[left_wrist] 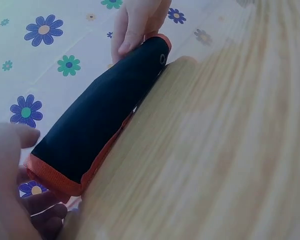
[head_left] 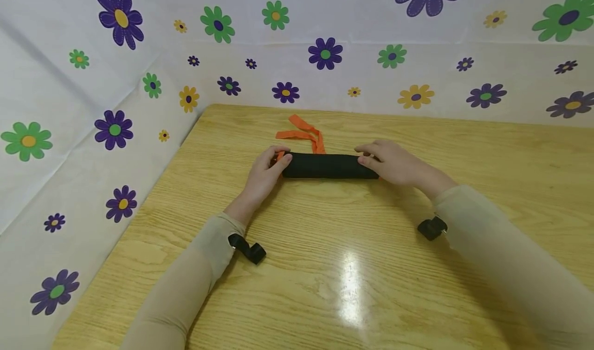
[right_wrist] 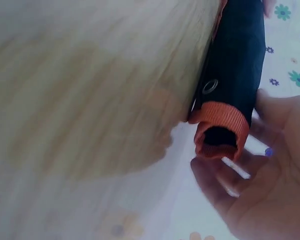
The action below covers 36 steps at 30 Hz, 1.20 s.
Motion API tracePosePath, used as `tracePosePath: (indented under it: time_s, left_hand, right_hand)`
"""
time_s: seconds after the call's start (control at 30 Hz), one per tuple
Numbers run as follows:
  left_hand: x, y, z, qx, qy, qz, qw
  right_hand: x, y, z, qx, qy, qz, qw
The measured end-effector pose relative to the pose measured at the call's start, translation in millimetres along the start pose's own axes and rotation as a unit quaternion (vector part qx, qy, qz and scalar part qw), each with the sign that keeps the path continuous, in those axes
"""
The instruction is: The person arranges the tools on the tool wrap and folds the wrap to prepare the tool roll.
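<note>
A rolled-up black fabric roll (head_left: pixel 325 165) with orange edging lies crosswise on the wooden table. Two orange tie straps (head_left: pixel 308 135) trail from its far side. At its left end, my left hand (head_left: pixel 265 173) holds it, thumb on the near face and fingers behind. My right hand (head_left: pixel 394 163) holds the right end loosely, with the thumb against the fabric and the index finger raised off it. In the right wrist view, the orange-trimmed end (right_wrist: pixel 222 132) shows a hollow opening, and a metal eyelet (right_wrist: pixel 210 86) sits close by.
The wooden table (head_left: pixel 297 267) meets a white, flower-printed cloth (head_left: pixel 297 46) at the back and left. Black straps (head_left: pixel 248 249) hang from both sleeve cuffs.
</note>
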State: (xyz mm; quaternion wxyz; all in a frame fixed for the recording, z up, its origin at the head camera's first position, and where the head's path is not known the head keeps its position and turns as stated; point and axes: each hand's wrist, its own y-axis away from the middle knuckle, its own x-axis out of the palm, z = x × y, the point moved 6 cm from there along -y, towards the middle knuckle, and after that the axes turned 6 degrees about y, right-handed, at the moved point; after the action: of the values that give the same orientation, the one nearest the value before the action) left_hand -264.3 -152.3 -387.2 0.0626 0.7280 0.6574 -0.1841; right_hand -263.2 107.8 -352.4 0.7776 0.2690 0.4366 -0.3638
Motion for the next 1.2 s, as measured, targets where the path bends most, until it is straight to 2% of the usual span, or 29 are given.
tracePosePath:
  time_s: [0.17,0.23,0.47,0.7,1.0,1.2]
  left_hand:
    - [-0.5,0.6,2.5,-0.030,0.046,-0.008,0.9984]
    - [-0.1,0.9,1.8,-0.030,0.052,-0.003,0.9982]
    - [1.2,1.6,-1.2,-0.017,0.025,0.011,0.9995]
    - [3.1,2.9,-3.5,-0.018,0.042,0.022,0.9987]
    - [4.3,3.1,-2.2,-0.022,0.035,0.029,0.9987]
    - [4.3,1.9,-0.7,-0.009,0.023,0.030,0.9993]
  right_hand:
    - [0.2,3.4,-2.9,-0.020,-0.012,-0.010,0.9997]
    - [1.4,4.1,-3.7,-0.025,-0.014,-0.002,0.9996]
    - [2.4,7.6,0.3,-0.014,-0.004,0.018,0.9997]
    - [1.7,10.8,4.0,-0.018,0.003,0.020,0.9996]
    - [1.8,14.6,4.2,-0.017,-0.005,0.022,0.9996]
    - [1.8,15.5,4.3,-0.022,-0.015,0.017,0.9995]
